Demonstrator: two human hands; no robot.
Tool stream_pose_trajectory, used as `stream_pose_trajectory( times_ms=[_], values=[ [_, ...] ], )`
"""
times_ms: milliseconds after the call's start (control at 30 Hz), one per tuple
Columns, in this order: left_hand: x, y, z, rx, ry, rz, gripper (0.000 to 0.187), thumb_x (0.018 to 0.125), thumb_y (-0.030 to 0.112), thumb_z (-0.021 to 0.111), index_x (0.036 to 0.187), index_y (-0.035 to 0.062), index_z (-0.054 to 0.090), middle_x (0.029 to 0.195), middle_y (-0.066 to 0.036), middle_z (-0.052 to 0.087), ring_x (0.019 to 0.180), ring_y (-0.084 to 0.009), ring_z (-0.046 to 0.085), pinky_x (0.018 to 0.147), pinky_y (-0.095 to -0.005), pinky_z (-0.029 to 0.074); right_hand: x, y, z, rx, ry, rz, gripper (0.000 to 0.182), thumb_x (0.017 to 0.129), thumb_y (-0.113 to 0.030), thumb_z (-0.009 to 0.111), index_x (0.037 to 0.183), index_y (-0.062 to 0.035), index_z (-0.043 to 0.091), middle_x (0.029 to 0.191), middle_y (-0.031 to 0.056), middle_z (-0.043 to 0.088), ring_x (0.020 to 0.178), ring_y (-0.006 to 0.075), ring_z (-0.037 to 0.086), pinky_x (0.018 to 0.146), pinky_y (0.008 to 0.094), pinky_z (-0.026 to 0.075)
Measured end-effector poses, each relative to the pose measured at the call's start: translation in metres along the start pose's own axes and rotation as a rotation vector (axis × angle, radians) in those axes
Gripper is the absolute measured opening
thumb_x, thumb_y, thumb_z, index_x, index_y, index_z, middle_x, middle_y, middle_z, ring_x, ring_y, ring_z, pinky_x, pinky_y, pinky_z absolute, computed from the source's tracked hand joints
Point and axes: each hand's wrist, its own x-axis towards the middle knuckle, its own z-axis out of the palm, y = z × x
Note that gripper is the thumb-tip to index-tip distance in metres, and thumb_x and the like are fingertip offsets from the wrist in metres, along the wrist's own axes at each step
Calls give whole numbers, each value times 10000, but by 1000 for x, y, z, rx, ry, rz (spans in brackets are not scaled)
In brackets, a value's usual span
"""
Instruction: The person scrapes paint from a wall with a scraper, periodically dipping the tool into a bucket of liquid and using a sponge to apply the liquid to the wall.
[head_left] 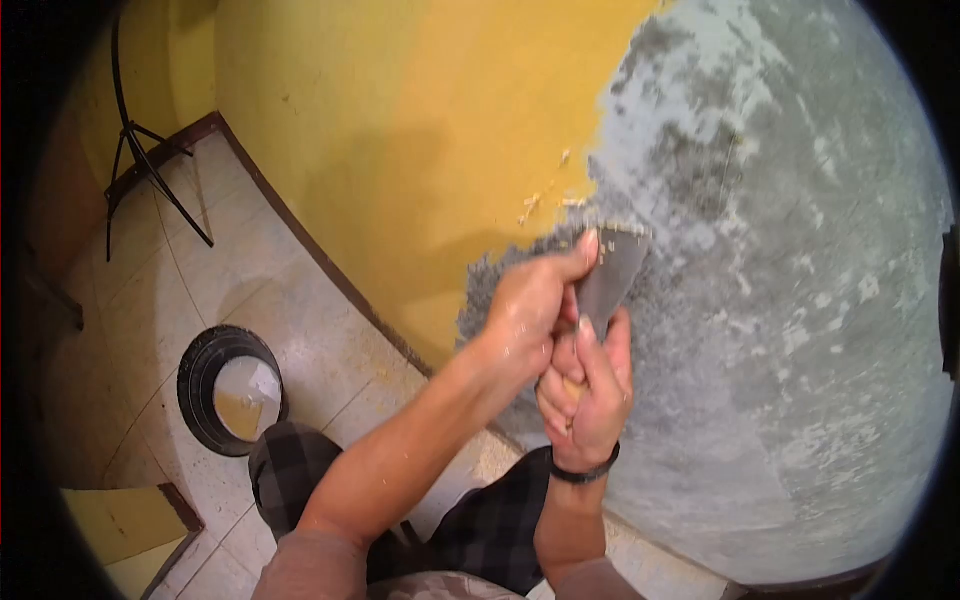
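Observation:
A scraper (pixel 614 277) with a broad metal blade is at mid-frame, its wide edge up against the wall. Pale crumbs cling along that edge. My right hand (pixel 588 405), with a dark band on its wrist, is closed around the handle, its thumb pointing up toward the blade. Above it, my left hand (pixel 528 305) grips the blade's left side, thumb on the face and fingers behind. Yellow paint (pixel 400 150) covers the wall on the left; to the right, the wall is bare mottled grey (pixel 740 360). Loose flakes (pixel 530 207) stick near the ragged border.
A black bucket (pixel 200 400) with whitish and tan contents stands on the tiled floor to the left. Farther back is a thin black tripod stand (pixel 150 165). Dark brown skirting (pixel 300 225) runs along the wall's foot, with debris on the floor beside it.

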Motion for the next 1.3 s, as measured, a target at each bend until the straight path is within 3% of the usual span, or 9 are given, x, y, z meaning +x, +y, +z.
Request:
stream_pose_trajectory(
  times_ms=[100, 167, 500, 1000, 1100, 1167, 1233, 1267, 1300],
  values=[
    [7, 11, 5, 8, -3, -6, 442, 835, 398, 708, 578, 107, 498, 558, 0, 422, 491, -113, 385, 455, -272, 322, 9, -8, 5, 9, -4, 26, 256, 986, -159, 439, 1227, -99, 378, 622, -13, 362, 357, 37, 291, 296, 186, 249],
    [6, 17, 2, -27, -26, 9, 393, 841, 435, 681, 608, 165, 515, 533, 39, 448, 426, -79, 376, 401, -223, 239, 13, -9, 13, 9, 23, 50, 245, 983, -147, 427, 1219, -104, 377, 618, -14, 359, 344, 39, 286, 283, 190, 246],
    [-1, 11, 3, -36, -28, 44, 388, 834, 426, 693, 613, 162, 514, 535, 37, 425, 433, -79, 357, 418, -226, 239, 8, -6, 9, -11, -15, 41, 252, 981, -158, 440, 1221, -101, 389, 613, -20, 364, 345, 30, 281, 284, 189, 233],
    [0, 42, 7, -16, -5, 42, 434, 829, 406, 709, 581, 120, 495, 595, -18, 460, 513, -134, 416, 481, -292, 343, 25, -16, 31, -26, -45, 12, 240, 978, -183, 474, 1187, -100, 390, 611, -30, 363, 367, 27, 302, 304, 187, 243],
    [13, 7, -13, 32, -73, 2, 433, 838, 410, 697, 591, 124, 484, 620, -25, 476, 524, -136, 423, 498, -286, 353, 4, -2, 16, -7, 43, 39, 230, 981, -173, 467, 1189, -102, 397, 620, -30, 368, 368, 28, 299, 304, 187, 241],
    [3, 12, -1, 117, 70, 9, 417, 848, 402, 688, 598, 126, 499, 580, -17, 469, 495, -126, 414, 471, -277, 340, 6, -3, 5, 19, 3, 21, 222, 982, -167, 463, 1192, -120, 405, 626, -31, 370, 372, 26, 293, 304, 186, 237],
    [7, 24, 4, 20, -76, 58, 414, 851, 397, 686, 600, 118, 510, 569, -15, 465, 487, -123, 410, 463, -272, 331, 16, -15, 9, 40, -44, 52, 233, 981, -165, 466, 1201, -122, 406, 624, -31, 365, 374, 25, 293, 303, 183, 232],
    [-1, 28, 12, 30, 0, 41, 337, 907, 374, 611, 649, 171, 535, 536, 71, 429, 413, -50, 304, 390, -225, 203, 17, -18, 14, 27, -42, 56, 234, 980, -168, 469, 1200, -121, 407, 621, -32, 360, 374, 25, 293, 302, 180, 230],
    [-2, 23, 9, 27, 4, 39, 337, 907, 374, 611, 649, 171, 535, 536, 71, 429, 413, -50, 304, 390, -225, 203, 13, -15, 14, 27, -41, 62, 234, 980, -168, 469, 1200, -121, 407, 621, -32, 360, 374, 25, 293, 302, 180, 230]
  ],
)
